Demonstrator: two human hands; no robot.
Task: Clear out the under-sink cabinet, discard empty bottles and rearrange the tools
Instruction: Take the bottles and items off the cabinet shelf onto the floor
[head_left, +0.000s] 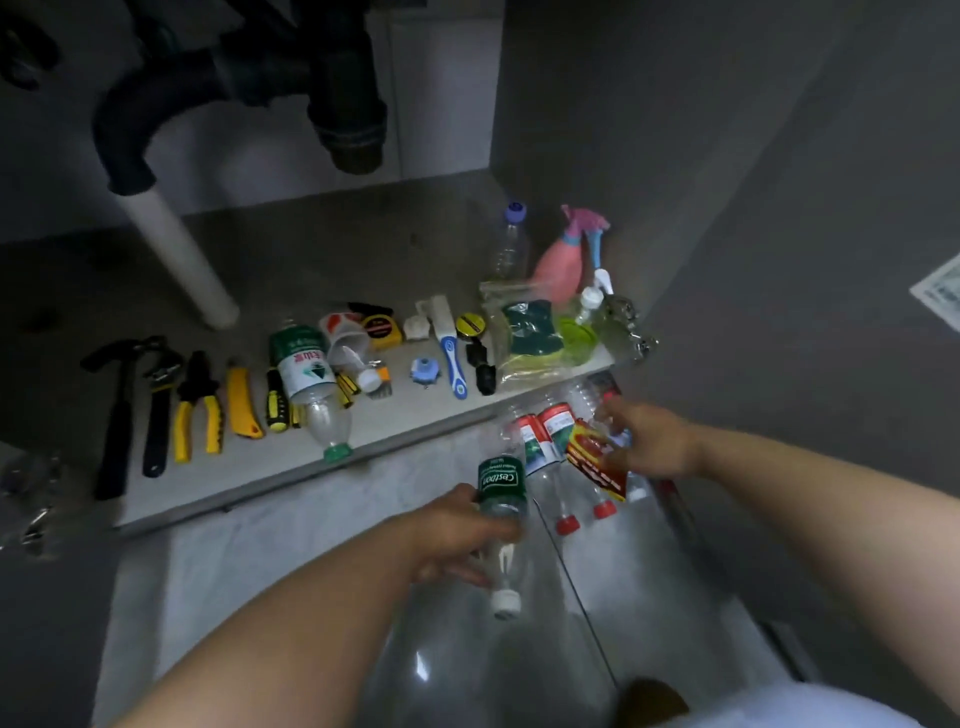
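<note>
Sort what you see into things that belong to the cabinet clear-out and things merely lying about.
Job: left hand gripping the green-label bottle; right hand holding the red-capped bottles; green-capped bottle on the shelf; hammer; pliers.
Just there: black drain pipe; white pipe; paper sheet at right.

Lower centre: green bottle (501, 486), gripped by left hand (457, 535). White lettering "Cestbon" on green label; smaller line beneath illegible.
Centre left: lying bottle (304, 371). Green-white label, red characters, not legible.
Centre right: red-capped bottles (545, 441) and red-yellow bottle (592, 460), latter held by right hand (649, 441). Print blurred, unreadable.
Right edge: paper sheet (940, 291). Print too small.
Tape measure (382, 330): face markings unreadable.
</note>
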